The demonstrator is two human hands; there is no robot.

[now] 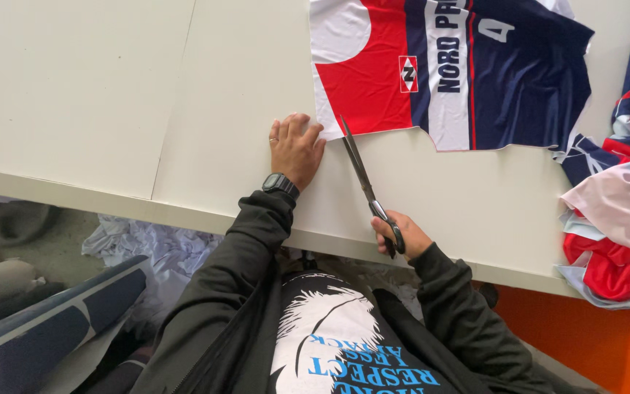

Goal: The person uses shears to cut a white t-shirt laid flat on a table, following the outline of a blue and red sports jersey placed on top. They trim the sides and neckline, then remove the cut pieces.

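Cutting was underway: the left hand (pixel 295 149) lay spread, pinning the red, white and navy printed fabric panel (pixel 446 69) near the counter's (pixel 242 87) front edge, while the right hand (pixel 399 237) gripped long black-handled steel scissors (pixel 362 175) at its corner; next, close the blades along the printed edge.

Red, white and navy printed fabric panel (pixel 446 73): smooth synthetic cloth, slight sheen. Long dark metal scissors (pixel 366 182): dull finish. Off-white table top (pixel 184 109): matt, smooth.
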